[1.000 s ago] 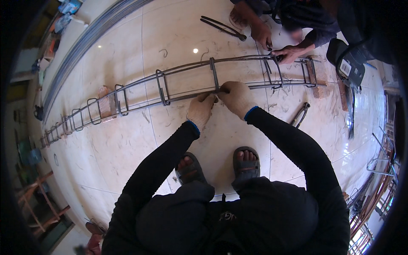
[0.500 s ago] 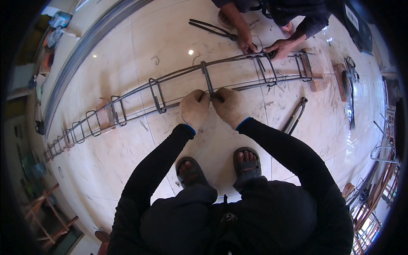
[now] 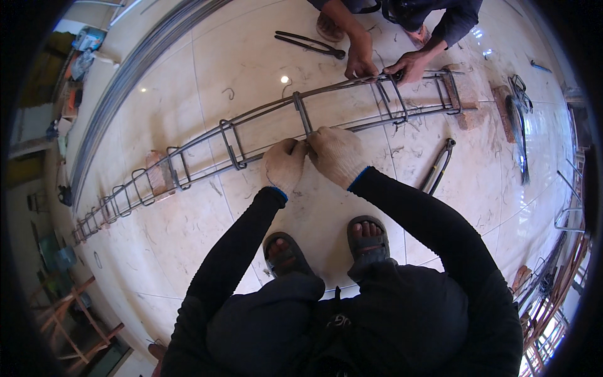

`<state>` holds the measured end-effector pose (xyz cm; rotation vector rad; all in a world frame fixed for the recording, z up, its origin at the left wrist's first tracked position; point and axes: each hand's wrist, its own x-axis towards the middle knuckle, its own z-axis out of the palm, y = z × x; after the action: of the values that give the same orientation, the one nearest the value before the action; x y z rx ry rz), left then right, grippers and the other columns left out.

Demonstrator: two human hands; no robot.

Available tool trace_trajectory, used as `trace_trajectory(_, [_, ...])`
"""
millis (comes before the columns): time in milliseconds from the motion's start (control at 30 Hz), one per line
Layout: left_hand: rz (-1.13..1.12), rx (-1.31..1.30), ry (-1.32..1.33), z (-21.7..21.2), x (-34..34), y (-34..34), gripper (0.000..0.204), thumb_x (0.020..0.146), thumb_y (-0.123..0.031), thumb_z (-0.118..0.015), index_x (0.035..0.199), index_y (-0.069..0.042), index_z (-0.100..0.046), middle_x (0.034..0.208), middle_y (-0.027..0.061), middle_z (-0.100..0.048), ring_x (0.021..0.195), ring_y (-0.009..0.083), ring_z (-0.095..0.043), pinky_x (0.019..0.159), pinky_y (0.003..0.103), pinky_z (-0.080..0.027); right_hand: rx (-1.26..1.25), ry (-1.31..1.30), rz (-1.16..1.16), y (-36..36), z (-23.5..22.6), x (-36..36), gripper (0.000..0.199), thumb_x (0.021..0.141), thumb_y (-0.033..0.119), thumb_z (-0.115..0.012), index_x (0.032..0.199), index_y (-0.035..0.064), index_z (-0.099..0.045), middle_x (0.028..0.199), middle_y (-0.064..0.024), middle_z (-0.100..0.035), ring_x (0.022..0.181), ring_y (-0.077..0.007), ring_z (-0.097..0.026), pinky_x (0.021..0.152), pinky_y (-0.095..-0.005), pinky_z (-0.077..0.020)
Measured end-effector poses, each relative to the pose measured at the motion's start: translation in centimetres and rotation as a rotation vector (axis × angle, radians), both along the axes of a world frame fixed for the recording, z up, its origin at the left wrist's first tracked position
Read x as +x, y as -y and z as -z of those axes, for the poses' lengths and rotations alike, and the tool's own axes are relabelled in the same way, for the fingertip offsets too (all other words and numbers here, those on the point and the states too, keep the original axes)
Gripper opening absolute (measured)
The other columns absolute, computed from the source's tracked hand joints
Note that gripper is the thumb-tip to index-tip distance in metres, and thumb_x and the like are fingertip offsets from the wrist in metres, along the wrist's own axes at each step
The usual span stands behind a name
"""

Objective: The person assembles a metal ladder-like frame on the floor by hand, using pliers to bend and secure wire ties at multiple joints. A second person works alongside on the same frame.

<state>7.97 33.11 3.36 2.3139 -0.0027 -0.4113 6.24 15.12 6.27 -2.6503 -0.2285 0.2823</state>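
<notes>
A long cage of steel reinforcing bars (image 3: 257, 113) crosses the floor in front of me, with several square stirrups around its bars. At the near lower bar, beside the middle stirrup (image 3: 303, 113), my gloved left hand (image 3: 282, 166) is closed in a pinch. Close against it, my gloved right hand (image 3: 338, 157) is also closed, at the stirrup's lower end. Whatever lies between the fingertips is hidden by the gloves. Across the cage, a co-worker's hands (image 3: 360, 56) work at the far upper bar, near a stirrup to the right.
Bricks (image 3: 158, 172) prop the cage. Tying pincers (image 3: 438, 166) lie near my right forearm; another pair (image 3: 311, 44) lies beyond the cage. Long steel bars (image 3: 112, 110) run along the left. A dark wire bundle (image 3: 521, 141) rests at right, and wire scraps litter the tiles.
My right hand has turned slightly over the stirrup's lower end, and both hands sit marginally lower. The view has shifted a little. The co-worker's hands stay at the same part of the cage.
</notes>
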Motion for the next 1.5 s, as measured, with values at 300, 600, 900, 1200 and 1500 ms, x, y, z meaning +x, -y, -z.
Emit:
trace_trajectory(300, [-0.072,0.005,0.015,-0.2,-0.3,0.5,0.041,0.104,-0.039,-0.066,0.102,-0.001,-0.081,0.088,0.0222,-0.077,0.087,0.0418,-0.075,0.083,0.05,-0.056,0.184,-0.021,0.337,-1.8,1.9,-0.4,0.027,0.103,0.028,-0.067,0.098,0.0038,-0.076,0.094,-0.0259,-0.076,0.095,-0.0487,-0.075,0.086,-0.0586,-0.0597])
trace_trajectory(600, [0.138,0.11,0.198,-2.0,1.3,0.4,0.034,0.103,-0.035,-0.066,0.099,-0.004,-0.08,0.098,0.0217,-0.079,0.099,0.0456,-0.075,0.088,0.055,-0.058,0.399,0.083,0.647,-4.3,4.0,-1.9,0.026,0.1,0.025,-0.068,0.098,-0.0003,-0.076,0.099,-0.0287,-0.076,0.099,-0.052,-0.073,0.086,-0.0585,-0.057])
trace_trajectory(900, [0.983,0.301,0.511,-4.0,8.5,0.9,0.014,0.09,-0.023,-0.073,0.092,-0.01,-0.077,0.089,0.0156,-0.075,0.093,0.0406,-0.075,0.081,0.053,-0.057,1.448,-0.791,1.222,-3.4,3.3,-1.3,0.024,0.102,0.021,-0.074,0.111,-0.0014,-0.078,0.076,-0.002,-0.064,0.068,-0.0138,-0.064,0.061,-0.0317,-0.0486])
trace_trajectory(1200, [0.34,0.072,0.275,-3.3,3.0,0.1,0.021,0.101,-0.026,-0.069,0.102,-0.008,-0.08,0.093,0.0203,-0.076,0.093,0.0429,-0.074,0.084,0.052,-0.059,0.707,0.183,0.85,-0.9,3.9,-3.8,0.022,0.104,0.023,-0.074,0.113,0.0044,-0.081,0.102,-0.016,-0.08,0.094,-0.0324,-0.079,0.086,-0.041,-0.06])
trace_trajectory(1500, [0.317,0.168,0.484,-4.7,1.3,0.3,0.037,0.104,-0.022,-0.066,0.137,-0.009,-0.075,0.104,0.0198,-0.077,0.096,0.0447,-0.072,0.085,0.055,-0.056,0.49,0.129,0.193,2.8,2.1,0.6,0.023,0.096,0.021,-0.078,0.114,0.0079,-0.084,0.11,-0.0145,-0.078,0.103,-0.037,-0.076,0.091,-0.047,-0.06])
